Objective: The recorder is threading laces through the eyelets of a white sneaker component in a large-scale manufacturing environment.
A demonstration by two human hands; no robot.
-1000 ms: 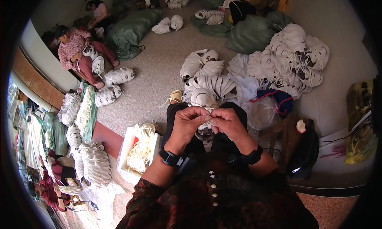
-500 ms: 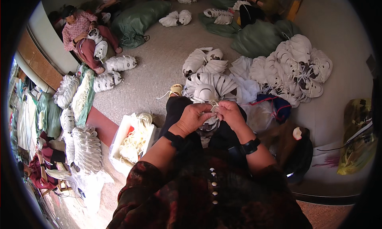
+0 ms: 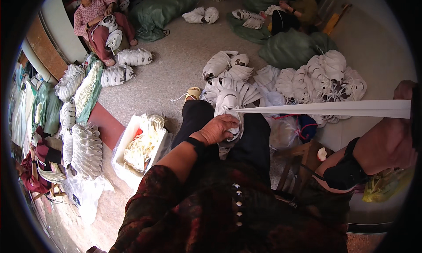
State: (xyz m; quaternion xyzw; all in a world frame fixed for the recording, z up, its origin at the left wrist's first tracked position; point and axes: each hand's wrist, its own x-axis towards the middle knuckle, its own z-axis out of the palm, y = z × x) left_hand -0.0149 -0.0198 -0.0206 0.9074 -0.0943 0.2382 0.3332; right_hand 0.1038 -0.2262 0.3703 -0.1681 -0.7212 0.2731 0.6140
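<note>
Between my knees rests a white shoe upper (image 3: 227, 99), its toe pointing away from me. My left hand (image 3: 217, 129) is closed over its near part, fingers curled against the lacing area. From there a flat white shoelace (image 3: 325, 109) runs taut to the right. My right hand (image 3: 392, 136) is raised at the right edge, large and close, gripping the lace's far stretch; its fingertips are partly cut off. Directly beyond the shoe lies a fanned row of white shoe uppers (image 3: 248, 92).
Left of my leg stands a white box (image 3: 118, 155) of cream laces. Heaped white uppers (image 3: 327, 70) lie to the right, before a green sack (image 3: 290, 48). A wooden stool (image 3: 303, 158) is by my right side. A co-worker (image 3: 99, 24) sits far left, holding uppers.
My right hand has swung from beside my left hand out to the right edge, drawing the lace tight. My left hand has settled lower onto the shoe. The view has shifted slightly.
</note>
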